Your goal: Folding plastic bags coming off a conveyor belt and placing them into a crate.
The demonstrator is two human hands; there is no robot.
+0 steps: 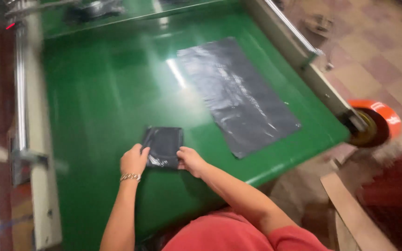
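Both hands pinch near edge of folded black plastic bag [163, 146]: left hand [134, 160] at its left corner, right hand [190, 161] at its right corner, fingers pressed onto film. Bag small, squarish, glossy, creased, lying flat on green table [94, 102] near front edge. Larger black plastic sheet [237, 95] spread flat beyond, well apart. Metal bracelet [130, 176] on left wrist.

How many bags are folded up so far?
One small folded black bag lies on the green table, and both the left hand and right hand press its near edge. The flat black bag beside it is not folded yet.
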